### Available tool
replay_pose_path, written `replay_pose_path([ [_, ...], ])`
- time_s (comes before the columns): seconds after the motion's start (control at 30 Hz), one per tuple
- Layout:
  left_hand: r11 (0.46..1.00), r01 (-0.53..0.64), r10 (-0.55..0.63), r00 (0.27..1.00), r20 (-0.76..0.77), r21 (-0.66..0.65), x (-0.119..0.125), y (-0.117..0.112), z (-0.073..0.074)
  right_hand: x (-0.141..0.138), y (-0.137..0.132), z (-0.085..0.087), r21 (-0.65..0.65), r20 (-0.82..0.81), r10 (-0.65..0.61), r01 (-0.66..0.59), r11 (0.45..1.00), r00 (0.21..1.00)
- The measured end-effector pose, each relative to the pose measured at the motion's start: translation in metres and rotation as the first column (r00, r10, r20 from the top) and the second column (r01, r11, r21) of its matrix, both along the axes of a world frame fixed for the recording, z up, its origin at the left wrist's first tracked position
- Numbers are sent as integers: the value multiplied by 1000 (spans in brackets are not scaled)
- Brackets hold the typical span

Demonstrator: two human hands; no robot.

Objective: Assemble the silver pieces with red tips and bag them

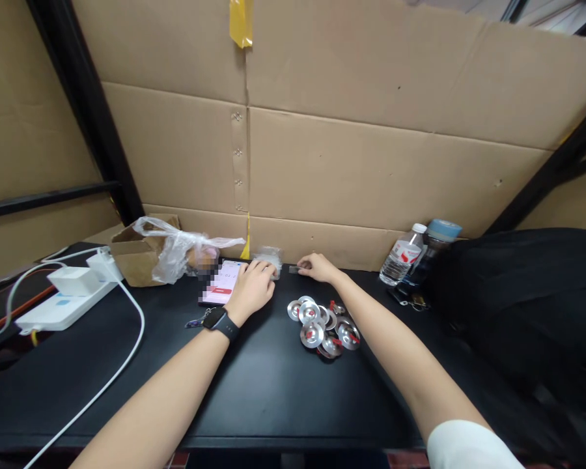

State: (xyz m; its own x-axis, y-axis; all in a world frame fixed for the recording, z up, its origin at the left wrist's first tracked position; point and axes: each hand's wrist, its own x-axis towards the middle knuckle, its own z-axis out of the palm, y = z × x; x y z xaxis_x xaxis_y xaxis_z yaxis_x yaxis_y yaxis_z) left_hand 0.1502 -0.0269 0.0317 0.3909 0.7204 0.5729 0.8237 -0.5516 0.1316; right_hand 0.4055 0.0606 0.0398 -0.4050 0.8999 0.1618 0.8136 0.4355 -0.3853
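My left hand (254,285) lies palm down with its fingers stretched forward and slightly bent. Its fingertips rest at the near edge of a pile of clear plastic bags (269,256), beside a phone (221,286) with a lit screen. Against the cardboard wall, my right hand (317,268) pinches a small clear plastic piece (293,269), which looks like one of the bags. Nearer to me sits a loose heap of shiny metal discs (312,333), cymbal-like, with red bits at their middles. A keychain (195,322) lies partly behind my left wrist.
At left are a white power strip (63,309) with a trailing cable, an open cardboard box (139,260) and a knotted plastic bag (176,254). A water bottle (403,255), a blue-lidded bottle (442,231) and a black backpack (522,312) stand at right. A cardboard wall (346,163) closes the back.
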Motion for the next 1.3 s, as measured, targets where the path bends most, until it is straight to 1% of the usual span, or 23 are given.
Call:
replay_pose_path([
  [0.07, 1000, 29, -28, 998, 56, -7, 3, -4, 2, 11, -4, 8, 1, -54, -23, 23, 1000, 998],
  [0.13, 996, 76, -70, 990, 120, -42, 7, -8, 3, 23, -12, 16, 7, -99, -51, 52, 999, 994],
  [0.2, 986, 137, -117, 974, 196, -91, 12, -12, 4, 35, -25, 24, -17, -212, -82, 80, 997, 974],
  [0.27, 962, 226, -172, 937, 304, -153, 20, -16, 4, 42, -44, 30, -85, -393, -102, 74, 994, 914],
  [0.33, 916, 337, -217, 872, 438, -218, 29, -22, 5, 43, -67, 34, -163, -542, -100, 13, 987, 835],
  [0.4, 863, 435, -239, 799, 551, -257, 39, -27, 5, 39, -91, 36, -206, -628, -104, -36, 978, 771],
  [0.47, 828, 496, -242, 739, 629, -263, 47, -33, 6, 32, -113, 35, -246, -687, -121, -73, 966, 716],
  [0.53, 801, 538, -250, 700, 669, -263, 52, -38, 6, 24, -130, 32, -274, -730, -144, -93, 957, 668],
  [0.57, 785, 557, -257, 691, 676, -272, 53, -39, 6, 22, -136, 30, -291, -742, -154, -106, 951, 653],
  [0.63, 752, 582, -278, 704, 654, -308, 52, -42, 5, 19, -144, 27, -316, -753, -172, -120, 941, 635],
  [0.7, 738, 580, -302, 740, 601, -344, 49, -42, 4, 21, -146, 25, -331, -755, -193, -110, 937, 626],
  [0.8, 749, 552, -319, 785, 531, -367, 46, -41, 2, 28, -145, 26, -345, -743, -222, -76, 935, 632],
  [0.9, 750, 541, -328, 804, 496, -381, 46, -40, -2, 33, -145, 30, -334, -698, -211, -50, 941, 684],
  [1.0, 741, 545, -352, 813, 464, -393, 47, -40, -5, 34, -147, 33, -276, -663, -154, -47, 960, 733],
  [1.1, 734, 543, -358, 820, 447, -408, 50, -40, -6, 34, -147, 34, -197, -654, -109, -30, 980, 748],
  [1.2, 746, 536, -349, 820, 454, -395, 51, -41, -6, 33, -146, 33, -161, -669, -113, 6, 987, 735],
  [1.3, 783, 514, -321, 816, 480, -351, 52, -40, -3, 30, -147, 34, -104, -726, -98, 33, 994, 680],
])
